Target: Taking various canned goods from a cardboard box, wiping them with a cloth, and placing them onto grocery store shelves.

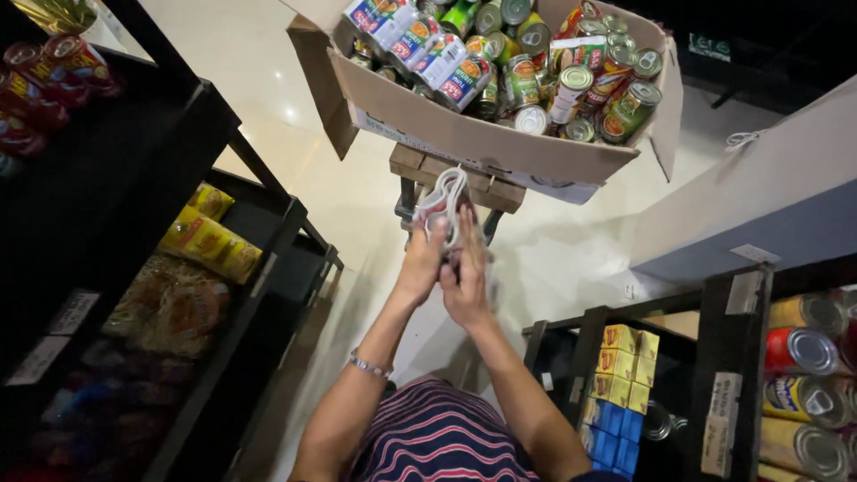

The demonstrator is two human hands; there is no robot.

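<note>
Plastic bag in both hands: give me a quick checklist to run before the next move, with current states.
1. Both hands on the plastic bag: left hand and right hand grip it. Ok.
2. Bag mouth open: bunched. Not ok.
3. Bag free of the cardboard box: overlaps its front edge, contact cannot tell.
4. Cans reachable: box open, piled high. Ok.
5. Box steady on the wooden stool: overhangs it widely. Cannot tell.

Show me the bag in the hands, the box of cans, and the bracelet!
bag (pixel 444 203), head view, its white handle loops.
box (pixel 464 134), head view, its front wall.
bracelet (pixel 370 365), head view, band on the wrist.
</note>
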